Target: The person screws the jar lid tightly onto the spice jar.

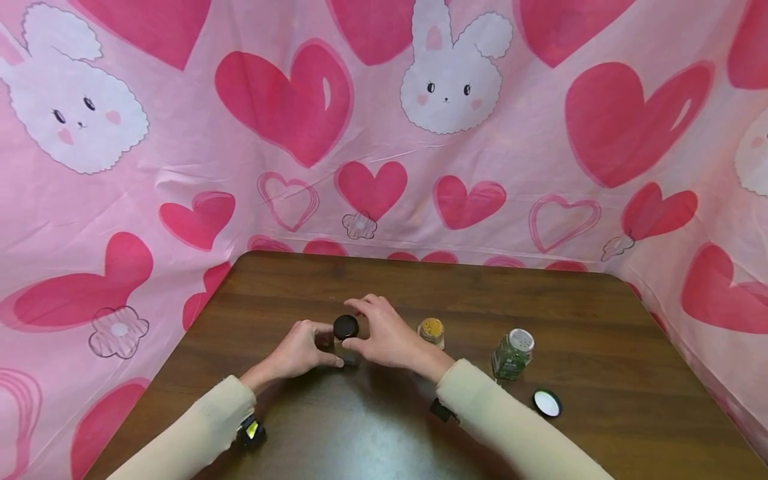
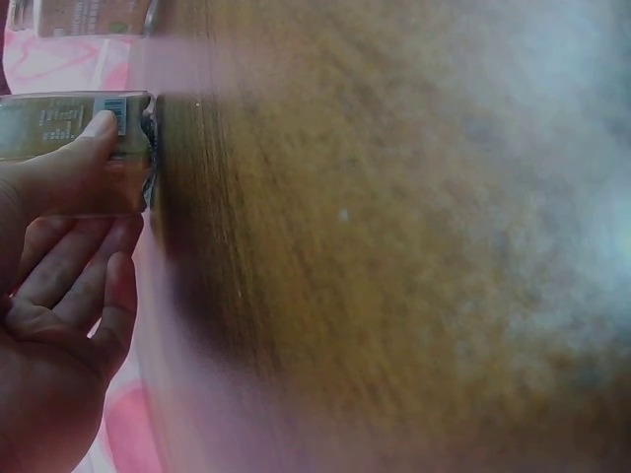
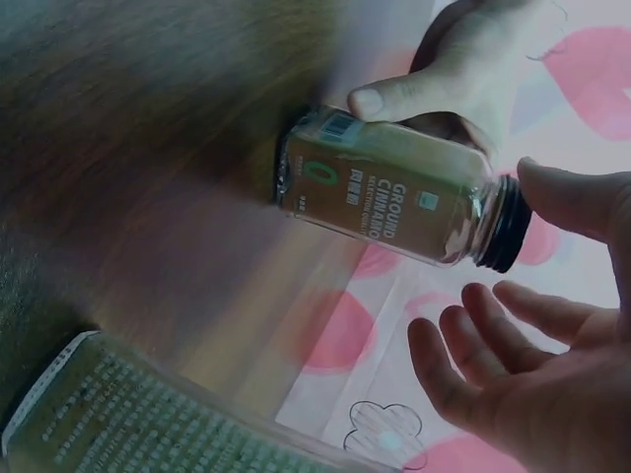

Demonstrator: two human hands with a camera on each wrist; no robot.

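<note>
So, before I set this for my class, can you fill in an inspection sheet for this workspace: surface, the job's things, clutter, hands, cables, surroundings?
Surface: brown wood-look table, with pale glare on its near part.
Job's things: ground cinnamon jar, upright, black lid on.
Clutter: right of that jar, a yellow-topped jar and a green jar with a pale perforated top; a loose lid lies pale side up nearby.
Hands: left hand grips the cinnamon jar low down; right hand has its thumb at the black lid, other fingers apart from it.
Cables: nothing seen.
Surroundings: pink backdrop with hearts and rabbits.
</note>
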